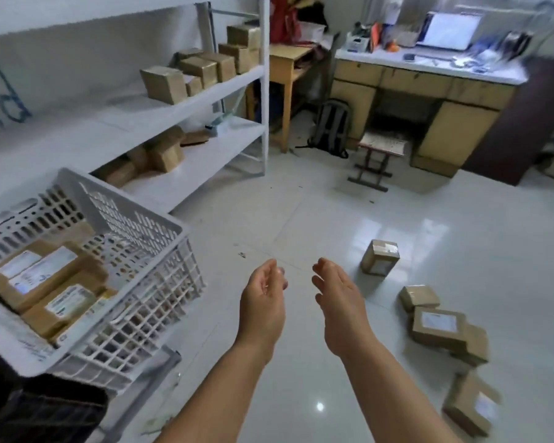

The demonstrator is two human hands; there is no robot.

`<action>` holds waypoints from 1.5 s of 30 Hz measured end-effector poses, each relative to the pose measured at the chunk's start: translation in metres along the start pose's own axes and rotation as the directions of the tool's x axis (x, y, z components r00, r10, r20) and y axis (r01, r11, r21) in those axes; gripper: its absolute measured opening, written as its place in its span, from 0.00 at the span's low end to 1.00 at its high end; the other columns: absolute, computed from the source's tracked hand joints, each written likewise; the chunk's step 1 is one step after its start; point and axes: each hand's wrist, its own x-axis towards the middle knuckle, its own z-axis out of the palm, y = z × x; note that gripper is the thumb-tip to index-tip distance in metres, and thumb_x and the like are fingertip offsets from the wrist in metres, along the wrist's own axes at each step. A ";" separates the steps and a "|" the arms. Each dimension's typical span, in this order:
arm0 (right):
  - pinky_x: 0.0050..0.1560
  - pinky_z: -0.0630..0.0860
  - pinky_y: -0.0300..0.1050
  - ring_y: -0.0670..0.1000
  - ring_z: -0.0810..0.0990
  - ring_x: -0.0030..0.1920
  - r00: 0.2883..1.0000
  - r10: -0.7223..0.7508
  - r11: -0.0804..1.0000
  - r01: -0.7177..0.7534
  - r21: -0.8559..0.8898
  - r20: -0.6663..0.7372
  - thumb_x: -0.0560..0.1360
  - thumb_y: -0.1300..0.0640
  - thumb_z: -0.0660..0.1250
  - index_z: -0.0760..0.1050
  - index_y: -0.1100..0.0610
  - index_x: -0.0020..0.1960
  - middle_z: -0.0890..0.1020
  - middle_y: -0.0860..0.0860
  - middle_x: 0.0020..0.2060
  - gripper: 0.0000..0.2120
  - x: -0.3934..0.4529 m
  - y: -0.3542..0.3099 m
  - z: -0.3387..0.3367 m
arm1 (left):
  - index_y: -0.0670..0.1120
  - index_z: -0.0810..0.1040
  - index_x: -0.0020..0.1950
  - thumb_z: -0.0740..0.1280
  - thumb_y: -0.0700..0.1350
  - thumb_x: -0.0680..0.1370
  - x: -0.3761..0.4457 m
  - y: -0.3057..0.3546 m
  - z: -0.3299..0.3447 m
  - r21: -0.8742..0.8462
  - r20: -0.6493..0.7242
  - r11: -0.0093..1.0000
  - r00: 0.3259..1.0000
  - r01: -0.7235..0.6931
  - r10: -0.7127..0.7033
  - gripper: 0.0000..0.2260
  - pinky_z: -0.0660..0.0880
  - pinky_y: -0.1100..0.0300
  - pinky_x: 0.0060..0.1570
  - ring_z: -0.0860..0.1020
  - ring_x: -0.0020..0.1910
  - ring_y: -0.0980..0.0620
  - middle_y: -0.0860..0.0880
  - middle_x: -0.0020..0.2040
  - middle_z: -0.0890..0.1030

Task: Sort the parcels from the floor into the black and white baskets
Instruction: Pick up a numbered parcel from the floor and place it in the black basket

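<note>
Glossy white tiled floor (pixel 301 219) of a storeroom, your left hand (pixel 264 294) and right hand (pixel 338 290) both held out empty with fingers relaxed, cardboard parcels (pixel 438 327) scattered on the floor to your right, white basket (pixel 160 238) holding labelled parcels at your left, black basket (pixel 45 410) beneath it.

The black basket (pixel 42 407) is cut off at the lower left corner, mostly hidden under the white basket (pixel 147 238); parcel labels (pixel 37 271) are too blurred to read, and the desk (pixel 429 68) clutter is smeared
</note>
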 end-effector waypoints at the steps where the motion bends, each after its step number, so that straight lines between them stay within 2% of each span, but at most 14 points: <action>1: 0.65 0.69 0.48 0.48 0.76 0.59 1.000 -0.002 1.000 0.003 0.019 -0.025 0.81 0.51 0.56 0.76 0.48 0.55 0.78 0.44 0.53 0.10 0.004 -0.004 -0.016 | 0.51 0.69 0.70 0.55 0.50 0.83 0.000 0.001 0.017 0.017 0.035 1.000 0.999 0.005 -0.005 0.16 0.72 0.56 0.62 0.76 0.58 0.56 0.54 0.60 0.76; 5: 0.62 0.69 0.50 0.49 0.76 0.56 0.988 0.030 0.997 -0.020 0.069 -0.148 0.80 0.49 0.57 0.74 0.48 0.44 0.78 0.45 0.49 0.10 0.020 -0.010 -0.076 | 0.51 0.68 0.70 0.55 0.51 0.83 0.001 0.005 0.079 0.089 0.167 0.996 0.985 0.015 -0.030 0.16 0.72 0.53 0.64 0.75 0.61 0.54 0.53 0.61 0.76; 9: 0.57 0.70 0.47 0.48 0.76 0.55 0.958 0.068 0.990 -0.029 0.140 -0.278 0.81 0.48 0.56 0.75 0.50 0.49 0.78 0.44 0.50 0.11 0.034 -0.008 -0.125 | 0.50 0.69 0.70 0.55 0.50 0.83 0.008 0.002 0.132 0.145 0.299 0.989 0.953 0.006 -0.049 0.16 0.72 0.57 0.60 0.76 0.59 0.54 0.53 0.60 0.76; 14: 0.65 0.68 0.50 0.49 0.74 0.61 0.892 0.120 0.977 -0.027 0.213 -0.435 0.82 0.49 0.55 0.74 0.49 0.57 0.77 0.47 0.57 0.11 0.060 -0.009 -0.176 | 0.50 0.70 0.68 0.56 0.50 0.83 0.026 -0.005 0.197 0.185 0.433 0.982 0.895 0.026 -0.105 0.15 0.72 0.59 0.55 0.76 0.54 0.57 0.54 0.57 0.77; 17: 0.60 0.68 0.47 0.49 0.74 0.60 0.848 0.145 0.973 -0.029 0.228 -0.510 0.82 0.49 0.54 0.75 0.51 0.58 0.78 0.48 0.58 0.13 0.084 -0.018 -0.199 | 0.49 0.71 0.68 0.56 0.49 0.82 0.046 -0.006 0.233 0.191 0.492 0.981 0.861 0.039 -0.131 0.15 0.73 0.58 0.57 0.77 0.53 0.59 0.55 0.53 0.77; 20: 0.49 0.68 0.45 0.55 0.76 0.59 0.816 0.160 0.974 -0.037 0.226 -0.556 0.82 0.50 0.54 0.75 0.54 0.50 0.78 0.57 0.56 0.13 0.113 -0.031 -0.215 | 0.48 0.71 0.68 0.56 0.48 0.83 0.073 -0.005 0.267 0.203 0.529 0.978 0.834 0.055 -0.157 0.15 0.73 0.57 0.58 0.77 0.51 0.60 0.55 0.54 0.77; 23: 0.47 0.69 0.44 0.54 0.75 0.59 0.799 0.177 0.971 -0.046 0.234 -0.575 0.81 0.51 0.54 0.74 0.52 0.47 0.78 0.51 0.48 0.11 0.144 -0.044 -0.222 | 0.49 0.70 0.69 0.56 0.49 0.83 0.098 -0.003 0.296 0.238 0.558 0.969 0.806 0.072 -0.197 0.16 0.72 0.57 0.59 0.76 0.53 0.58 0.54 0.56 0.77; 25: 0.47 0.70 0.44 0.52 0.74 0.61 0.785 0.189 0.968 -0.047 0.247 -0.590 0.81 0.52 0.55 0.74 0.52 0.46 0.78 0.48 0.45 0.11 0.163 -0.048 -0.226 | 0.48 0.69 0.70 0.56 0.49 0.83 0.113 -0.005 0.313 0.258 0.575 0.963 0.787 0.085 -0.223 0.16 0.72 0.57 0.59 0.76 0.54 0.56 0.53 0.57 0.77; 31: 0.54 0.70 0.47 0.55 0.74 0.64 0.711 0.264 0.947 -0.065 0.313 -0.651 0.81 0.50 0.54 0.75 0.50 0.57 0.79 0.51 0.54 0.13 0.200 -0.038 -0.264 | 0.46 0.71 0.68 0.57 0.48 0.82 0.147 -0.018 0.361 0.326 0.584 0.931 0.738 0.167 -0.337 0.15 0.72 0.55 0.59 0.77 0.56 0.52 0.51 0.56 0.77; 33: 0.57 0.70 0.48 0.56 0.73 0.64 0.693 0.293 0.940 -0.083 0.331 -0.659 0.81 0.50 0.54 0.75 0.51 0.53 0.79 0.54 0.52 0.12 0.210 -0.036 -0.285 | 0.45 0.70 0.68 0.56 0.47 0.82 0.156 -0.023 0.377 0.352 0.573 0.914 0.727 0.199 -0.379 0.16 0.72 0.56 0.57 0.77 0.56 0.51 0.50 0.57 0.77; 35: 0.56 0.69 0.47 0.55 0.74 0.62 0.684 0.300 0.938 -0.083 0.337 -0.665 0.82 0.51 0.54 0.73 0.50 0.48 0.78 0.49 0.47 0.10 0.222 -0.036 -0.305 | 0.46 0.70 0.68 0.55 0.47 0.83 0.166 -0.029 0.395 0.387 0.561 0.898 0.719 0.209 -0.410 0.15 0.72 0.57 0.56 0.76 0.56 0.51 0.49 0.58 0.77; 38: 0.61 0.68 0.48 0.53 0.75 0.58 0.665 0.328 0.926 -0.086 0.368 -0.671 0.82 0.51 0.54 0.73 0.51 0.52 0.79 0.50 0.51 0.09 0.246 -0.031 -0.340 | 0.49 0.70 0.63 0.54 0.48 0.83 0.178 -0.038 0.428 0.433 0.536 0.876 0.720 0.213 -0.441 0.11 0.71 0.57 0.55 0.76 0.56 0.51 0.50 0.57 0.76; 42: 0.62 0.69 0.52 0.57 0.75 0.61 0.661 0.368 0.915 -0.133 0.381 -0.654 0.81 0.51 0.54 0.73 0.51 0.48 0.79 0.55 0.55 0.10 0.285 -0.025 -0.396 | 0.50 0.71 0.53 0.55 0.49 0.83 0.194 -0.055 0.484 0.484 0.475 0.841 0.734 0.243 -0.486 0.07 0.72 0.55 0.56 0.76 0.56 0.50 0.50 0.52 0.77; 45: 0.68 0.66 0.56 0.57 0.72 0.65 0.672 0.400 0.901 -0.164 0.401 -0.623 0.82 0.53 0.53 0.72 0.64 0.58 0.76 0.53 0.58 0.16 0.318 -0.022 -0.445 | 0.53 0.71 0.45 0.55 0.49 0.82 0.203 -0.070 0.536 0.515 0.434 0.813 0.735 0.273 -0.521 0.09 0.72 0.53 0.58 0.76 0.54 0.50 0.51 0.49 0.76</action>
